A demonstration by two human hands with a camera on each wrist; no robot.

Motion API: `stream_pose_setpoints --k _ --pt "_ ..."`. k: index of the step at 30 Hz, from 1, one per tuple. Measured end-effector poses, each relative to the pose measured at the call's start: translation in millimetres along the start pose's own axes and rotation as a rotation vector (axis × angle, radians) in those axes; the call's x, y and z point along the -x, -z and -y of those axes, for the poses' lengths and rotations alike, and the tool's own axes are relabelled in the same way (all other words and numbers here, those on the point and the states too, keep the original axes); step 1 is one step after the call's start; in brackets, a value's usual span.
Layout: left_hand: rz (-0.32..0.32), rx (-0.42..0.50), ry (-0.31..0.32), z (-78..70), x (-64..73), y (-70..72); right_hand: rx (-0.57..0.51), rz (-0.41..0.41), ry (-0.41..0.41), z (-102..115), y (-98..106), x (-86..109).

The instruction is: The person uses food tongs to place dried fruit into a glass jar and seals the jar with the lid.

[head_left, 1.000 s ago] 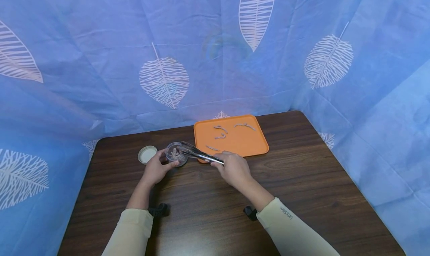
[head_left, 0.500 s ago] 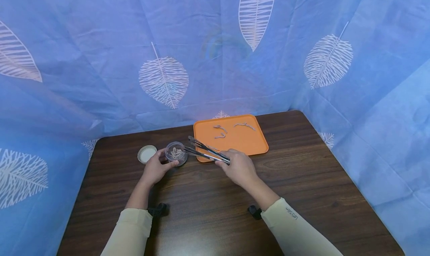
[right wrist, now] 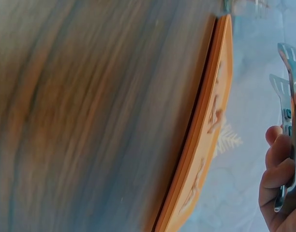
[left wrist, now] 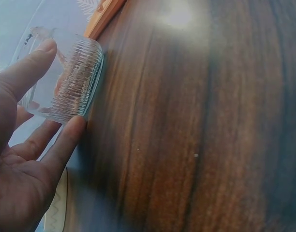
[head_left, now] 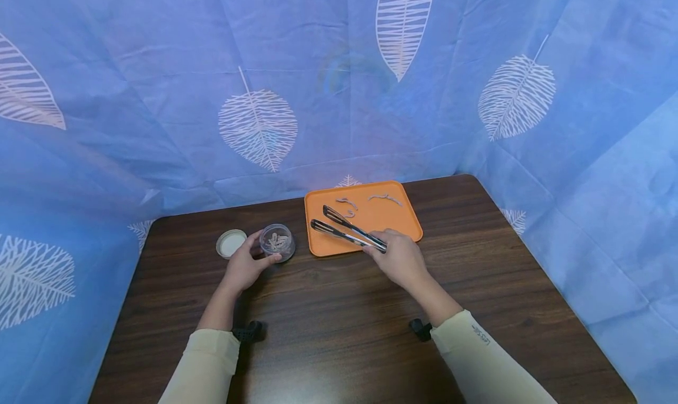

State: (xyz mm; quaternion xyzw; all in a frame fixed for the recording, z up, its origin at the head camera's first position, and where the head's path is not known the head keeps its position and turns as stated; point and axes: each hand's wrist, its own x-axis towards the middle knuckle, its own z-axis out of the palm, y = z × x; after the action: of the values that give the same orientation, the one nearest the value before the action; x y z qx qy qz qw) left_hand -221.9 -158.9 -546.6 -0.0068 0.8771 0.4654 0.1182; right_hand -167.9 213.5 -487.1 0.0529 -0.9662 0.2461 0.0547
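My left hand holds a clear jar with ribbed sides near its base, thumb on one side and fingers on the other. Inside the uncovered jar lie pale, thin curled strips. In my right hand is a pair of metal tongs, gripped by the handles. Its slotted tips stand apart, nothing between them, over the left part of the orange tray. Several purplish-grey strips lie on that tray, one at the back right. A shorter curled strip shows beside the tongs, which cover part of the tray.
Left of the jar, close to my left hand, a round lid lies on the dark wooden table. A blue cloth with white leaf prints hangs behind the table and along its sides.
The tongs have moved right, from over the jar to over the tray, and their arms have spread apart. My left hand and the jar stay in place.
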Motion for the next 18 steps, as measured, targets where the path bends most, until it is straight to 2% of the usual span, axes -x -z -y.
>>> stream_pose_setpoints --k 12,18 --pt "0.003 -0.004 0.012 0.3 -1.0 0.8 0.058 -0.045 -0.025 -31.0 9.8 -6.9" --pt "0.002 -0.017 0.005 -0.1 -0.8 0.4 0.068 -0.025 -0.068 -40.2 10.5 -11.3"
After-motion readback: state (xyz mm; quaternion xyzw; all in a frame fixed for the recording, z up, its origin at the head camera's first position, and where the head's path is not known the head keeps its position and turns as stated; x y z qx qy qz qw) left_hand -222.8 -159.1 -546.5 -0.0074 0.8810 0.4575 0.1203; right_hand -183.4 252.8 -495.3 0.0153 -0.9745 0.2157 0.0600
